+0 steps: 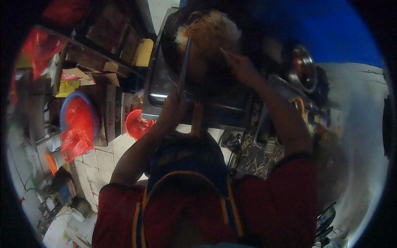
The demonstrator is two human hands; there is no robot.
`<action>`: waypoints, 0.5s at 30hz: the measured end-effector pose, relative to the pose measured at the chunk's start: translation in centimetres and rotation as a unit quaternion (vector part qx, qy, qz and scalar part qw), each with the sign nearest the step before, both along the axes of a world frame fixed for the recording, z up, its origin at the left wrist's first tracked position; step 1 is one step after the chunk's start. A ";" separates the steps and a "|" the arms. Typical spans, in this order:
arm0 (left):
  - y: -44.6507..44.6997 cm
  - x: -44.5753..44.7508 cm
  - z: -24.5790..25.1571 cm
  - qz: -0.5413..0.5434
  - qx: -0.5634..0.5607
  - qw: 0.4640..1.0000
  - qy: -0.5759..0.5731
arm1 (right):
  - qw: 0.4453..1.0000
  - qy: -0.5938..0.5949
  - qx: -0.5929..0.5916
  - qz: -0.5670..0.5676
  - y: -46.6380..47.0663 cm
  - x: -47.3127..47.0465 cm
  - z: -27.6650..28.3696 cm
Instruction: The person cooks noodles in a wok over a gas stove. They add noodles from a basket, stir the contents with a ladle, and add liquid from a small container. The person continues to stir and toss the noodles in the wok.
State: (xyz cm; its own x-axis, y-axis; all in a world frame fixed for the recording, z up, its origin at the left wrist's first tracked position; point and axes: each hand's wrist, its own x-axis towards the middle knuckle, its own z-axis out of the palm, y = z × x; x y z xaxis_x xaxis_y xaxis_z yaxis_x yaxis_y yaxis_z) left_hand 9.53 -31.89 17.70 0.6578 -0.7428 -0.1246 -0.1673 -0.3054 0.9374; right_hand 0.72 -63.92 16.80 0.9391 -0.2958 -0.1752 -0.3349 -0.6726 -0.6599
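Note:
A dark wok (169,59) sits on a metal stove (152,102), with a heap of brown noodle-like food (214,29) in it. My left hand (172,108) grips a long, thin metal utensil (185,66) that reaches up to the food's left edge. Over the wok's right side, my right hand (243,68) is closed around a second thin utensil (224,52). Its far end is lost in blur and shadow, so its kind is unclear. A wooden handle (197,119), apparently the wok's, points toward my apron (186,155) between my forearms.
Left of the stove are a red plastic basin (136,124), a cardboard box (111,114) and a blue-rimmed tub (64,111) holding a red plastic bag (77,136). A shiny metal bowl (307,68) stands to the right, above a dark marbled counter (256,158).

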 end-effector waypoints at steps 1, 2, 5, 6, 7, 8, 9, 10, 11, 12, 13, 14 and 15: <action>0.2 0.1 0.6 0.027 0.011 0.999 0.022 | 1.000 -0.030 0.000 0.003 0.0 -0.4 1.0; 0.5 0.2 1.2 0.030 0.020 0.999 0.039 | 0.996 -0.074 -0.040 0.029 -0.1 -1.0 2.1; 1.5 -0.1 2.2 0.052 0.065 0.996 0.013 | 0.968 -0.144 -0.184 0.095 0.0 -2.8 5.5; 1.7 -0.4 2.3 0.062 0.084 0.995 -0.009 | 0.985 -0.105 -0.128 0.051 0.0 -3.2 6.5; 2.0 -0.8 2.4 0.065 0.063 0.996 0.027 | 0.999 0.025 -0.004 -0.043 -0.2 -4.0 7.7; 2.2 -1.3 2.3 0.068 0.041 0.995 0.063 | 0.986 0.106 0.079 -0.098 -0.3 -4.3 8.4; 2.4 -1.8 2.3 0.071 0.019 0.992 0.099 | 0.977 0.157 0.085 -0.116 -0.6 -4.7 9.3; 2.6 -2.4 2.2 0.067 0.033 0.992 0.102 | 0.981 0.159 0.051 -0.099 -1.0 -5.0 9.9; 2.8 -2.9 2.2 0.062 0.048 0.991 0.105 | 0.989 0.133 0.029 -0.055 -1.5 -5.4 10.5; 3.0 -3.3 2.3 0.051 0.067 0.990 0.109 | 0.995 0.051 -0.081 0.011 -2.1 -5.6 11.1; 3.1 -3.7 2.5 0.056 0.056 0.991 0.109 | 0.977 -0.061 -0.177 0.105 -2.6 -5.9 11.7; 3.2 -4.0 2.8 0.057 0.049 0.991 0.109 | 0.944 -0.121 -0.236 0.196 -3.6 -5.8 12.7; 3.3 -4.0 3.3 0.058 0.028 0.993 0.100 | 0.922 -0.118 -0.284 0.234 -4.2 -5.5 13.5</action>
